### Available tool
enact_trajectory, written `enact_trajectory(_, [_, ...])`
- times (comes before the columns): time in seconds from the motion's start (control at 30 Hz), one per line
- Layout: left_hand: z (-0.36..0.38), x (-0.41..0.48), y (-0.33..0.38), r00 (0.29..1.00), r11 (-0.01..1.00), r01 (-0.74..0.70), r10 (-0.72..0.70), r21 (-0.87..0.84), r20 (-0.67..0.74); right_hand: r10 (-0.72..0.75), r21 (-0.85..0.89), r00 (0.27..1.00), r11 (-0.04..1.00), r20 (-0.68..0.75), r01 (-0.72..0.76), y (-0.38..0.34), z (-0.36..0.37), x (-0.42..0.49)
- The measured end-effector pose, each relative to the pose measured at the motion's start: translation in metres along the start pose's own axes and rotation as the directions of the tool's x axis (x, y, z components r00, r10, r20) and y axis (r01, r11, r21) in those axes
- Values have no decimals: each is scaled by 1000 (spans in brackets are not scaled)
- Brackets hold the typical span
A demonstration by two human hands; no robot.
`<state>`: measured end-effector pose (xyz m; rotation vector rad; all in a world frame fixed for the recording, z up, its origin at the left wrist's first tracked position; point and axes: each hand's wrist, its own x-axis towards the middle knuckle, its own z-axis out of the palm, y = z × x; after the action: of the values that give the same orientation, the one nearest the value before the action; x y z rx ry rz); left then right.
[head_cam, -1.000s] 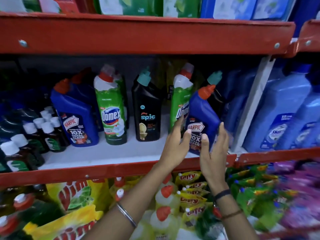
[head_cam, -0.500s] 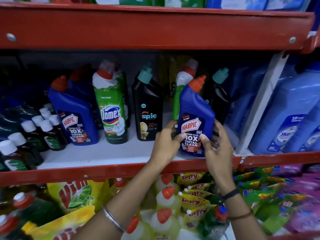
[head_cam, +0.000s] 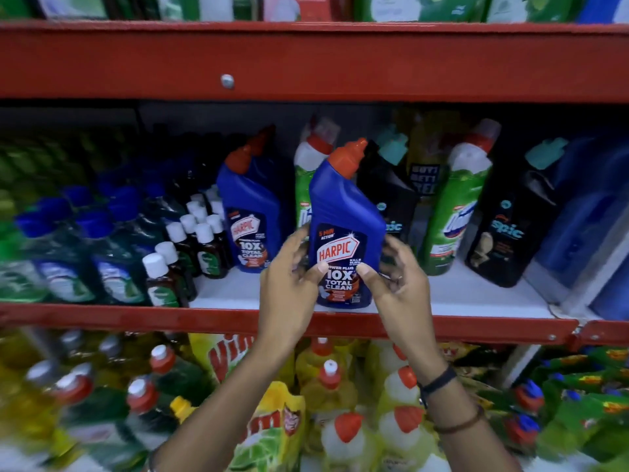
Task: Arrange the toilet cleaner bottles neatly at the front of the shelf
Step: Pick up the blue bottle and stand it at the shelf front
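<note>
A blue Harpic bottle (head_cam: 343, 212) with a red cap stands upright near the front of the white shelf (head_cam: 476, 294). My left hand (head_cam: 287, 284) grips its left side and my right hand (head_cam: 396, 284) grips its right side, thumbs on the label. A second blue Harpic bottle (head_cam: 250, 212) stands further back to its left. Behind the held bottle a green Domex bottle (head_cam: 308, 168) is partly hidden. To the right stand a black Spic bottle (head_cam: 391, 185), a green Domex bottle (head_cam: 454, 212) and another black Spic bottle (head_cam: 507, 226).
Small dark bottles with white caps (head_cam: 190, 247) and green bottles with blue caps (head_cam: 85, 253) fill the shelf's left. Large blue jugs (head_cam: 592, 226) stand at the right. A red shelf beam (head_cam: 306, 63) hangs overhead. Yellow bottles and pouches (head_cam: 340, 403) crowd the shelf below.
Both hands have carried the Harpic bottle leftward along the shelf, from in front of the right-hand Domex to in front of the left-hand Domex. The camera view has shifted left.
</note>
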<state>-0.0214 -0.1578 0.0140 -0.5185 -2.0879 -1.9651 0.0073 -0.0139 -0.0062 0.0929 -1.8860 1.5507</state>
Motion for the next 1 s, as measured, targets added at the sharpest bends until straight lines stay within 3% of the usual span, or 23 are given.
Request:
enact_trajectory(0.43, [-93,15,-33,985,993,4,16,115,-174,48,52,992,997,113,-54,8,112,0])
enact_trajectory(0.87, [-102,19,-54,983,993,-5,26,118,-181,68,-17,985,998,157,-66,15,126,3])
enact_trajectory(1.0, [-81,6,-47,962,996,-57,72,64,-263,72,3,978,997,196,-74,17,116,1])
